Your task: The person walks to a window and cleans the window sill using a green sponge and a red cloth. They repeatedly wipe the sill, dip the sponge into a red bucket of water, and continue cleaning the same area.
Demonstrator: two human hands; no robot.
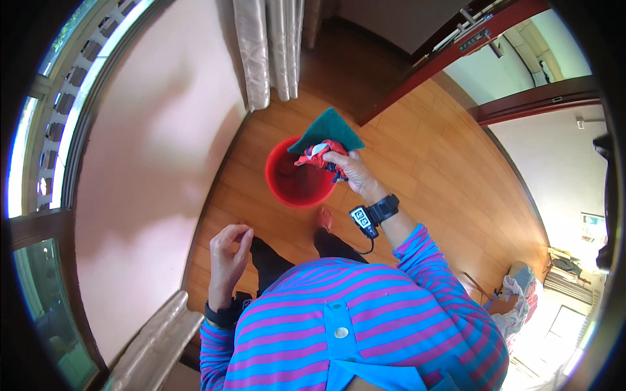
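My right hand (356, 171) grips a crumpled red and dark blue cloth (337, 149) together with a flat green scouring pad (332, 129). Both are held over the right rim of a red plastic bucket (270, 178), which stands on the wooden floor and looks dark inside. My left hand (230, 249) is raised near the wall at the left, with thumb and fingertips curled close together; nothing shows in it. Each wrist wears a black strap with a device.
A pale wall (151, 127) and windows (41, 156) run along the left. Silvery curtains (254, 54) hang beyond the bucket. An open red-framed door (469, 44) stands at the upper right. Clothes (513, 298) are heaped at the lower right.
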